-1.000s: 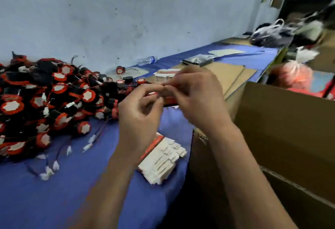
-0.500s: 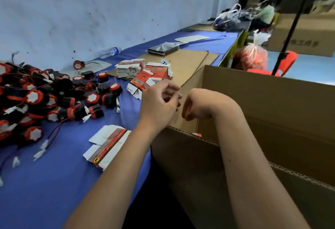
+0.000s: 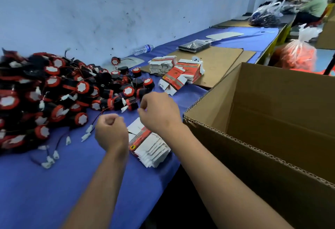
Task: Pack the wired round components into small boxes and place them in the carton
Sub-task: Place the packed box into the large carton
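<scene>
Left hand: the left hand (image 3: pixel 111 133) hovers above the blue table (image 3: pixel 54 192), fingers curled into a loose fist with nothing in them.
Right hand: the right hand (image 3: pixel 159 113) hangs just beyond it, fingers bent downward; it appears empty, though motion blur makes that hard to confirm.
Flat boxes: a stack of unfolded red-and-white boxes (image 3: pixel 150 147) lies on the table directly under the two wrists.
Round parts: a heap of black-and-red wired round parts (image 3: pixel 59 92) spreads over the table's left side, white plugs trailing toward the hands.
Carton: an open brown carton (image 3: pixel 272 138) stands at the table's right edge, beside the right forearm.
Background: more boxes (image 3: pixel 178 75) rest near cardboard sheets (image 3: pixel 213 63); a water bottle (image 3: pixel 143 49) lies by the wall.
</scene>
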The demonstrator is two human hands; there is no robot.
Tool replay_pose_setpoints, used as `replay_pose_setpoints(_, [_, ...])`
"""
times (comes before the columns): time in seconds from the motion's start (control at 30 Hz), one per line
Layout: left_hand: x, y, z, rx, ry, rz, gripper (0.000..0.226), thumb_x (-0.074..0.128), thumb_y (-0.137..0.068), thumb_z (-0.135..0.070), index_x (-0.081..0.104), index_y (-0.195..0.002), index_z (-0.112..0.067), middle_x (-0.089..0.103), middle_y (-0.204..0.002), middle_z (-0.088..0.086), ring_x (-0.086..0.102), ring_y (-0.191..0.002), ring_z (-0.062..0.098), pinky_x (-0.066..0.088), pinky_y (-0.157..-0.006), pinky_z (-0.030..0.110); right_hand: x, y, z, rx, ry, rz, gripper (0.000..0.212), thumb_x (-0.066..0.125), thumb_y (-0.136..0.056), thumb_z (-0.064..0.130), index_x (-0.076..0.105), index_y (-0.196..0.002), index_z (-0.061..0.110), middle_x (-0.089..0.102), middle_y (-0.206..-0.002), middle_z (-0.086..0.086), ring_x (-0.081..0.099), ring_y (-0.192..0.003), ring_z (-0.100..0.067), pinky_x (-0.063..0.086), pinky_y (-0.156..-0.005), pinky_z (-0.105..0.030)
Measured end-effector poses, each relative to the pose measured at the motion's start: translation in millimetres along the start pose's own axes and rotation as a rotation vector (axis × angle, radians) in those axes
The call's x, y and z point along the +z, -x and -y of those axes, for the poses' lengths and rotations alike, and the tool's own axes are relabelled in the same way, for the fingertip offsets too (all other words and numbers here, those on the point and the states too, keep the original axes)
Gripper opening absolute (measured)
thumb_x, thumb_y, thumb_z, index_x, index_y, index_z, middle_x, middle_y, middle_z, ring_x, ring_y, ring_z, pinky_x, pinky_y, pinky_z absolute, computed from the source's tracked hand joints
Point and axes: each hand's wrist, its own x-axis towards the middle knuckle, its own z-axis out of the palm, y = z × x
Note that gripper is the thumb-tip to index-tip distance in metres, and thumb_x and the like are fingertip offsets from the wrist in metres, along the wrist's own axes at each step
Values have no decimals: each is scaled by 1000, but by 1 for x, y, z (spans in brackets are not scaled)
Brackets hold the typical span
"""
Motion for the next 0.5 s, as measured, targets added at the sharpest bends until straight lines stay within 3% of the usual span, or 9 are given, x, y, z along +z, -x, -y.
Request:
replay_pose_setpoints(0.07, [-21, -21, 19, -178, -141, -29, 3, 53, -74, -21, 55, -72, -20, 67, -78, 9, 69, -78, 37, 61, -81, 60, 37, -10, 1, 90, 113, 252, 50, 69, -88, 58, 60, -112, 15, 66, -115, -11, 57, -116, -35, 50, -79, -41])
replay_pose_setpoints(0.1, [-27, -26, 26, -225, -197, 3, 8, 49, -67, -23, 53, -69, -17, 64, -73, 11, 67, -74, 34, 61, -81, 60, 49, -13, -2, 143, 196, 372, 74, 71, -81, 69, 52, -128, 15, 58, -130, -15, 48, -128, -39, 48, -92, -48])
replay_pose_setpoints(0.17, [-32, -35, 35, -238, -253, 83, 14, 44, -62, -25, 51, -70, -15, 59, -70, 12, 70, -77, 35, 62, -80, 61, 72, -19, -6, 222, 289, 550, 116, 75, -67, 79, 29, -151, 14, 39, -150, -24, 32, -141, -48, 32, -110, -67])
replay_pose_setpoints(0.2, [-30, -38, 35, -226, -264, 122, 13, 45, -63, -25, 49, -71, -16, 57, -68, 11, 72, -78, 36, 61, -80, 62, 81, -22, -8, 237, 287, 586, 124, 77, -64, 79, 23, -154, 13, 36, -152, -25, 31, -142, -49, 25, -112, -72])
replay_pose_setpoints(0.27, [-22, -42, 32, -235, -256, 207, 11, 49, -63, -24, 45, -70, -18, 58, -65, 10, 74, -72, 38, 62, -82, 60, 92, -27, -7, 228, 240, 564, 119, 81, -64, 73, 26, -151, 12, 40, -146, -22, 36, -138, -46, 28, -110, -72])
replay_pose_setpoints(0.37, [-6, -47, 26, -328, -208, 292, 19, 55, -58, -24, 51, -71, -11, 67, -74, 18, 64, -64, 31, 54, -71, 47, 101, -29, -2, 165, 188, 449, 83, 82, -76, 51, 37, -134, 11, 47, -131, -15, 41, -129, -36, 46, -92, -52])
replay_pose_setpoints(0.43, [1, -51, 25, -297, -267, 348, 23, 58, -61, -25, 55, -74, -7, 69, -78, 18, 56, -69, 29, 42, -65, 42, 101, -29, -4, 102, 202, 346, 68, 82, -79, 41, 41, -127, 14, 46, -127, -13, 40, -124, -33, 46, -83, -43])
replay_pose_setpoints(0.5, [4, -53, 25, -254, -271, 347, 23, 67, -72, -26, 59, -76, -5, 69, -79, 15, 59, -73, 29, 42, -67, 40, 96, -28, -8, 35, 139, 204, 63, 81, -80, 34, 43, -128, 18, 43, -128, -12, 45, -119, -34, 47, -81, -39])
